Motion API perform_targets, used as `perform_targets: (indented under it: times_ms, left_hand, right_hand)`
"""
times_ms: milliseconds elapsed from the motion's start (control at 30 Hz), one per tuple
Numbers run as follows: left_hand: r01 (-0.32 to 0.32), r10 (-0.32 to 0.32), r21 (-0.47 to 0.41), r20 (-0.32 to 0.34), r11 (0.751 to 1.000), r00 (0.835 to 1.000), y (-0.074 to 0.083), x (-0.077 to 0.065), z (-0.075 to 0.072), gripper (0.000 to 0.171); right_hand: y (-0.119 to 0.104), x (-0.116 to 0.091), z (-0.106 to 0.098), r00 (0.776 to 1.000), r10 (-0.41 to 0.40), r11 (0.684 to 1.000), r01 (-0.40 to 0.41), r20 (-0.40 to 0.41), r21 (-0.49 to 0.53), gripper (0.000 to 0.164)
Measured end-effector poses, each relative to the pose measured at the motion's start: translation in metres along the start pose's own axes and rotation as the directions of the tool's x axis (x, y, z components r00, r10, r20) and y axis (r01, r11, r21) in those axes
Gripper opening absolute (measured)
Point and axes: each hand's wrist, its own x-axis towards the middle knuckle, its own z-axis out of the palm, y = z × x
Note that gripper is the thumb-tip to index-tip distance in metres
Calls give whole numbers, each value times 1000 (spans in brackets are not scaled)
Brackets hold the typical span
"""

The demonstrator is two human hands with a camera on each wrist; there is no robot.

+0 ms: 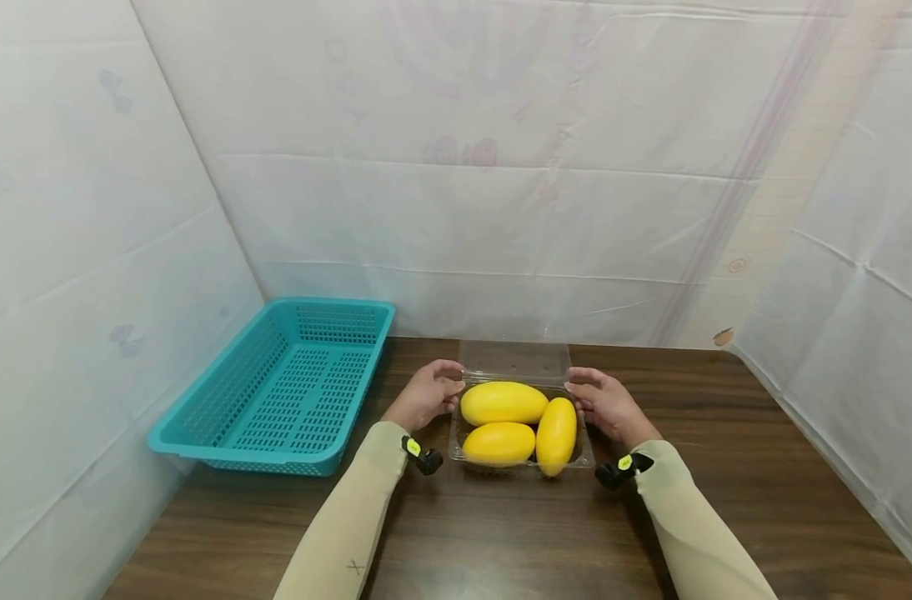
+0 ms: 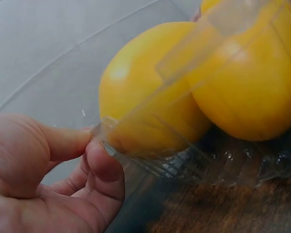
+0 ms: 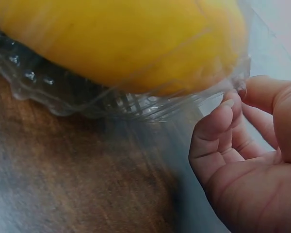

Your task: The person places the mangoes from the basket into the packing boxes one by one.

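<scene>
A clear plastic clamshell box (image 1: 587, 457) stands on the table with its lid (image 1: 514, 360) folded back behind it. Three smooth yellow oval fruits lie inside: one at the back left (image 1: 503, 403), one at the front left (image 1: 498, 442) and one along the right side (image 1: 556, 435). At the back left corner, my left hand (image 1: 428, 394) pinches the plastic edge between thumb and forefinger, seen closely in the left wrist view. My right hand (image 1: 608, 406) pinches the back right corner; the right wrist view shows its thumb and fingertips meeting on the plastic.
To the left stands a turquoise slotted plastic basket (image 1: 383, 321), with no contents visible. The dark wooden table (image 1: 493, 533) ends at a white sheeted wall (image 1: 456, 217) behind the box. More sheeting hangs at both sides.
</scene>
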Motion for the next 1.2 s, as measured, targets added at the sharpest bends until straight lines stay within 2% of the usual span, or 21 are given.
perform_targets:
  times_ms: [367,667,1200]
  left_hand:
    - [-38,38,-41,-6,998,999,-2,1,1,33]
    - [-55,55,-32,-11,998,998,-5,3,2,29]
    - [-58,58,-28,-13,998,998,-5,3,2,23]
  right_hand:
    - [1,-1,4,999,-29,999,30,-34,34,42]
    - [1,-2,4,998,-43,998,46,-52,53,16]
    - [2,-2,3,997,-58,998,60,-59,24,20]
